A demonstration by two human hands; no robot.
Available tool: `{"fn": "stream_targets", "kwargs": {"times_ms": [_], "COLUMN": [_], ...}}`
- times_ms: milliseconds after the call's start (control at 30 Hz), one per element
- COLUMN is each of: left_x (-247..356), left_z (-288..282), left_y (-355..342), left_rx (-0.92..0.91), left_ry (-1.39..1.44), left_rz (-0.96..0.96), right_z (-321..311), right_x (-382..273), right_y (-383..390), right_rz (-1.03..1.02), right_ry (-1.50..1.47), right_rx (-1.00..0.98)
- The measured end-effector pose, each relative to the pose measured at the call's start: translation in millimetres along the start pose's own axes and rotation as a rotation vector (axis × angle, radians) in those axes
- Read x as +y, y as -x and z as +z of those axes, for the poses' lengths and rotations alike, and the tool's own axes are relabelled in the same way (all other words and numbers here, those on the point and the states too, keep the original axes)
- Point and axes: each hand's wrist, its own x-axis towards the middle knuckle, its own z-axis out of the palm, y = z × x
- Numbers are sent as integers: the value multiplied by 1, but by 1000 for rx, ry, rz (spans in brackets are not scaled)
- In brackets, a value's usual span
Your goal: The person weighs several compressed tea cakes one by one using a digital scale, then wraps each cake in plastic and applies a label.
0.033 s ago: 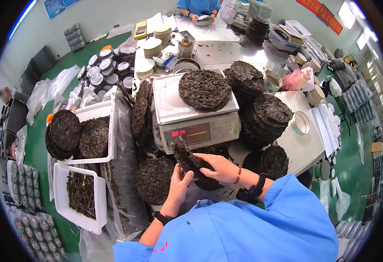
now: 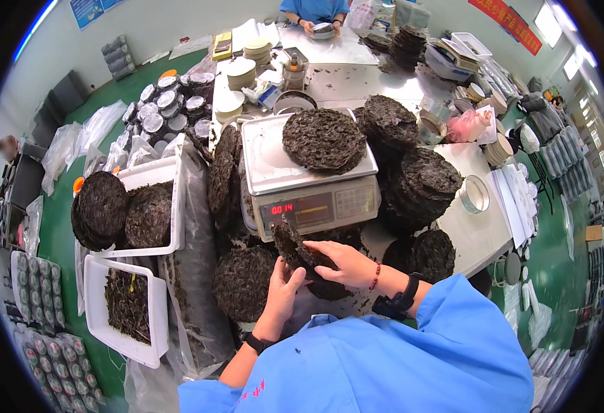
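Between my two hands, a dark round cake of what looks like dried seaweed (image 2: 290,242) is held tilted on edge, in front of the scale. My left hand (image 2: 285,288) grips its lower near side, thumb up. From the right, my right hand (image 2: 343,264) closes over its face and edge. Another round seaweed cake (image 2: 325,141) lies flat on the pan of the digital scale (image 2: 264,162), whose red display is lit. More cakes lie below my hands, one of them the round cake (image 2: 244,283) left of my left wrist.
Tall stacks of seaweed cakes (image 2: 422,186) stand right of the scale. At left are a white bin with cakes (image 2: 178,227) and a white tub of loose dark strips (image 2: 159,316). A metal ring (image 2: 474,194) rests on the table. Across it, a person in blue (image 2: 316,10) holds a round package.
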Motion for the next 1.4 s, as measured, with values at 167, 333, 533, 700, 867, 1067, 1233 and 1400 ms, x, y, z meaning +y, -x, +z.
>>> {"fn": "stream_targets", "kwargs": {"times_ms": [167,333,533,700,867,1067,1233,1400], "left_x": [-18,-12,55,128,71,61,-13,-49], "left_z": [-19,-30,12,89,68,-49,-181,-153], "left_y": [-8,-7,-26,-132,-198,-36,98,108], "left_rx": [102,338,436,107,-71,267,731,638], "left_ry": [125,49,-283,-1119,-1720,-1319,-1016,-828], "left_rz": [21,168,646,1248,856,685,182,-85], "right_z": [-7,-78,-110,-65,-24,14,84,181], "right_x": [8,16,38,53,78,97,33,15], "right_y": [-2,-17,7,55,71,45,13,-11], "right_rz": [99,218,373,456,454,279,-65,-239], "right_ry": [2,-500,-611,-650,-489,338,89,418], "right_rx": [209,512,415,438,460,665,242,-175]}}
